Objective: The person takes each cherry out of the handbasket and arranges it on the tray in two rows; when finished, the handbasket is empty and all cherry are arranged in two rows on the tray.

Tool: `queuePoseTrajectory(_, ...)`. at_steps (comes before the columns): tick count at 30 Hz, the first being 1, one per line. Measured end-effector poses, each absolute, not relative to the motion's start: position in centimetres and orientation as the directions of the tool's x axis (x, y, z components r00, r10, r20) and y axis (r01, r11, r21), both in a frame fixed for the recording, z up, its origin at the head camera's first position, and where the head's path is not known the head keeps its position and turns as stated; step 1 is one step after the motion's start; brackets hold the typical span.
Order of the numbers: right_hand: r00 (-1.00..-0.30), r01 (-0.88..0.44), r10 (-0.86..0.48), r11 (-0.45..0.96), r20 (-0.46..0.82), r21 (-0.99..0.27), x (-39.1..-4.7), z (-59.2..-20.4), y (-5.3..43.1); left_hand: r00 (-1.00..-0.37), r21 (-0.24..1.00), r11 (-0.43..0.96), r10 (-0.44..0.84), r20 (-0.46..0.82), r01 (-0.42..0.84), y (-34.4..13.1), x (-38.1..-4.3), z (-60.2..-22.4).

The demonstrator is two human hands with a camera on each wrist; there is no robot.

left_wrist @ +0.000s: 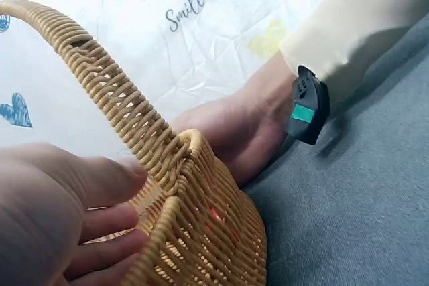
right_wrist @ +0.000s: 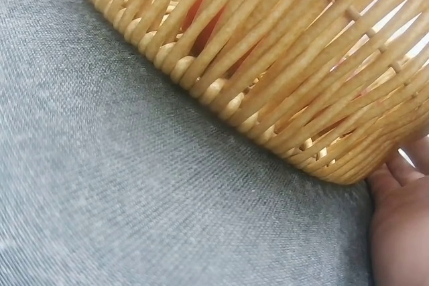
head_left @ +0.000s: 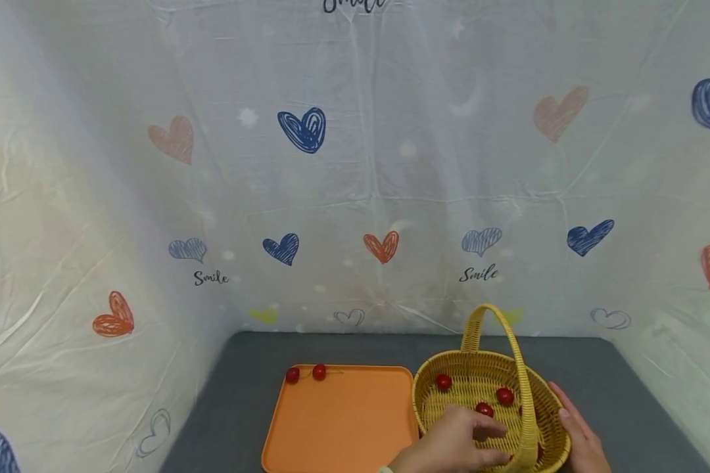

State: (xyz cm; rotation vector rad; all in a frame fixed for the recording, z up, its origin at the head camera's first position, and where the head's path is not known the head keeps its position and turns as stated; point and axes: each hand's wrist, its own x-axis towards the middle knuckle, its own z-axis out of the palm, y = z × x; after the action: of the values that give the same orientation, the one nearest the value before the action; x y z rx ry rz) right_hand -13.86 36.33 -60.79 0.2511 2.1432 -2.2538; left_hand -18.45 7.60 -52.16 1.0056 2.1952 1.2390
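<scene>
A yellow wicker basket with a tall arched handle stands on the grey table, several red cherries lying inside it. My left hand reaches over its near left rim, thumb and fingers apart above the basket's floor. Close to those fingertips a cherry is partly hidden, and no grip on it shows. In the left wrist view the left fingers lie beside the handle's base. My right hand rests against the basket's outer right side, fingers along the wall.
Left of the basket lies an orange tray, with two stemmed cherries at its far left corner. A white cloth printed with hearts hangs behind and beside the grey table.
</scene>
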Motion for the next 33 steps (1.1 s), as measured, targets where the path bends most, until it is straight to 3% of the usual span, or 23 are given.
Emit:
queuePoseTrajectory(3,-0.984,0.145,0.096,-0.052,-0.149,-0.988,-13.8,-60.7,36.4,-0.627,0.829,0.392,0.776,-0.065,0.399,8.6,-18.6,-52.1)
queuePoseTrajectory(8,-0.986,0.134,0.086,-0.069,-0.140,-0.989,-13.8,-60.8,36.4,-0.532,0.682,0.426,0.844,-0.064,0.595,9.9,-19.5,-52.8)
queuePoseTrajectory(13,-0.986,0.136,0.094,-0.053,-0.140,-0.989,-13.8,-60.8,36.4,-0.465,0.678,0.404,0.879,-0.103,0.614,10.7,-19.9,-53.5)
queuePoseTrajectory(29,-0.991,0.094,0.092,-0.065,-0.100,-0.993,-13.8,-60.9,36.3,-0.434,0.586,0.382,0.899,-0.057,0.714,11.9,-20.8,-54.2)
queuePoseTrajectory(33,-0.992,0.089,0.080,-0.072,-0.095,-0.993,-13.8,-60.9,36.3,-0.484,0.560,0.423,0.874,-0.044,0.712,11.7,-20.8,-54.2)
